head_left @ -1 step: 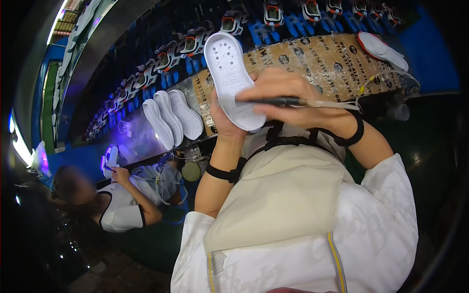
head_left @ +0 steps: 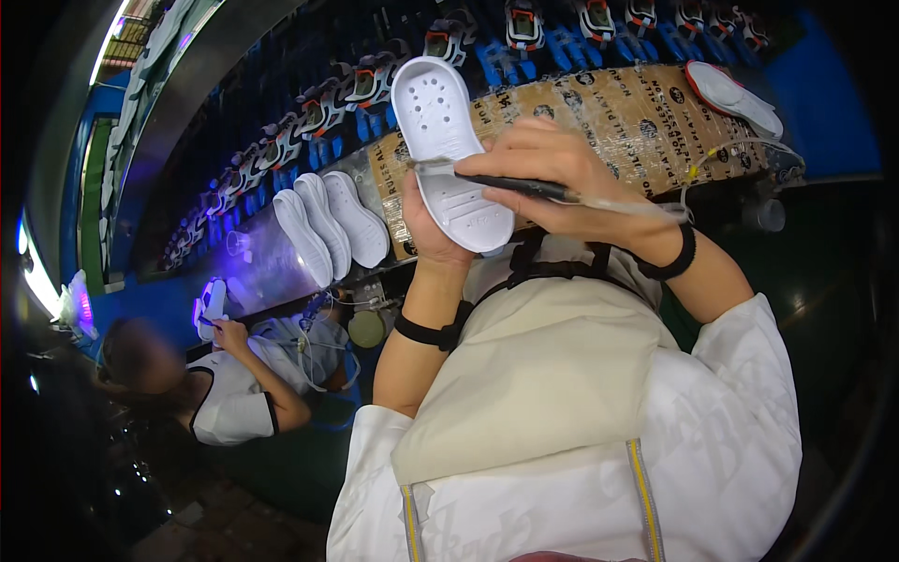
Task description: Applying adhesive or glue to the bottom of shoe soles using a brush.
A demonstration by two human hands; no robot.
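Note:
A white shoe sole (head_left: 435,108) is tilted up in front of me, its hollow inner side toward me and small holes in its far end. My left hand (head_left: 434,220) is closed around its near left side from beneath. In my right hand (head_left: 548,169) is a glue brush (head_left: 515,184) with a black handle and a pale tube trailing from its back end. The brush's head lies across the middle of the sole, its tip by the left rim. Three more white soles (head_left: 323,225) rest side by side on the bench to the left.
Brown printed wrapping covers the bench (head_left: 618,122). A white shoe part with a red edge (head_left: 735,96) lies at its right end, near a thin hose (head_left: 740,140). Beyond runs a row of shoe uppers (head_left: 524,26) on blue holders. Another person (head_left: 234,403) works at lower left.
My right hand has shifted slightly, and the brush head now shows across the middle of the sole. The sole has moved up a little. My left hand keeps its hold.

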